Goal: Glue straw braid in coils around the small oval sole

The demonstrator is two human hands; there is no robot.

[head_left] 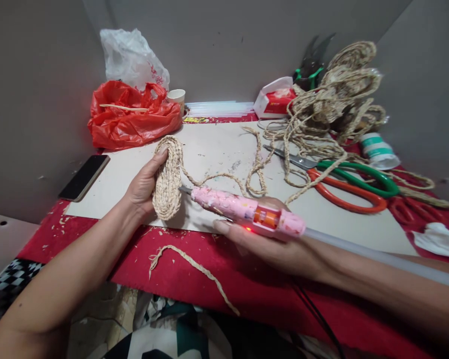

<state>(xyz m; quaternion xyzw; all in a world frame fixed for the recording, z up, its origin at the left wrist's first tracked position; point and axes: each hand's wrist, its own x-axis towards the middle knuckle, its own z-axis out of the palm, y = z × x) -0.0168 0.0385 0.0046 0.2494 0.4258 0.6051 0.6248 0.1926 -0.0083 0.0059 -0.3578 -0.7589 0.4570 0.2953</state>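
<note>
My left hand (145, 184) is closed on an oval piece of coiled straw braid (167, 179), with the thumb on its face and the other fingers hidden behind. From the piece's right edge a loose straw braid (213, 176) trails across the board. My right hand (262, 244) is wrapped round a pink hot glue gun (228, 203), whose small red light glows. Its metal nozzle is at the right edge of the oval; whether it touches, I cannot tell. A long translucent glue stick (351, 249) sticks out of the gun's back end.
A tangled heap of braid (333, 99) and large scissors (314, 169) lie at right. Red plastic bag (130, 119), paper cup (177, 97), glue sticks (220, 108) and tissue pack (275, 99) stand along the back. A phone (84, 177) lies left; a short braid piece (194, 264) lies in front.
</note>
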